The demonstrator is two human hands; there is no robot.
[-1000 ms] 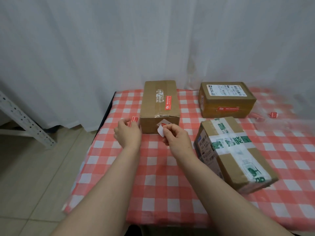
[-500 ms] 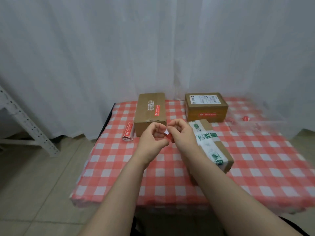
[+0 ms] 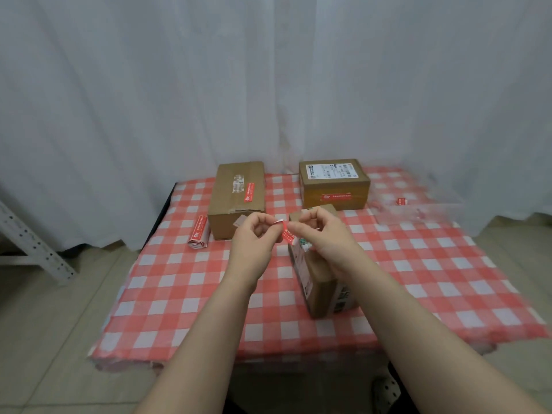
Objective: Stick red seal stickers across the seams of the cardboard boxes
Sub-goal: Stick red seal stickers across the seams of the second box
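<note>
1. Both forearms are reaching forward from the bottom edge, and the left hand [image 3: 254, 237] and right hand [image 3: 324, 234] are meeting above the checked worktop [image 3: 179, 294], fingers curled inward.
2. Between them a red seal sticker [image 3: 287, 234] is hanging, narrow, with pale print and a white edge of backing paper at its top.
3. The left grip is pinching shut on the sticker's upper end; the right grip is pinching its right edge, thumb and forefinger closed.
4. Just below the hands a taped cardboard box [image 3: 321, 282] is lying at an angle.
5. Farther back, a long box [image 3: 236, 201] and a labelled box [image 3: 334, 186] are each carrying a red seal.
6. A sticker roll [image 3: 198, 233] is lying beside the long box.
</note>
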